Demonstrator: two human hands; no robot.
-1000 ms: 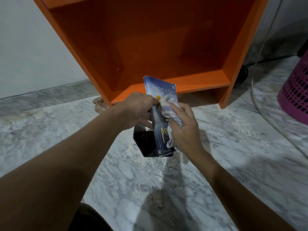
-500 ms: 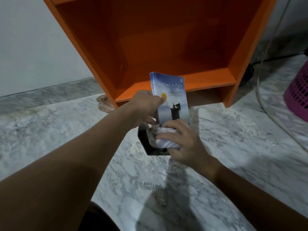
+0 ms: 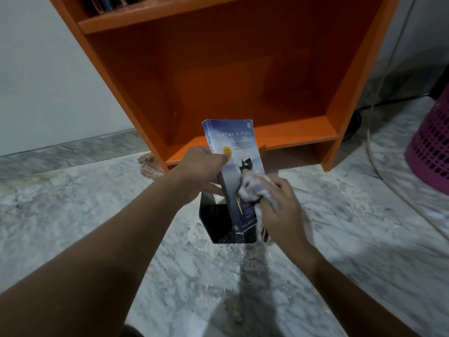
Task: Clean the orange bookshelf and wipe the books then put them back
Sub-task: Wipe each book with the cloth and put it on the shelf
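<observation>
Book (image 3: 234,156) mid-wipe, upright above the floor (image 3: 97,227) before the orange bookshelf (image 3: 359,93): left hand (image 3: 204,170) grips its spine edge, right hand (image 3: 281,210) has fingers clenched round a cloth (image 3: 254,189) on the cover, lower shelf (image 3: 291,136) bare (other books (image 3: 107,3) stand above), reshelving not yet done.

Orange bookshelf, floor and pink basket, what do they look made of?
Orange bookshelf: probably laminated or painted board, with flat panels and a smooth, slightly glossy face. Floor: polished marble or marble-look tile, grey veining on white with a soft sheen. Pink basket: likely moulded plastic, with a regular grid of holes.
</observation>
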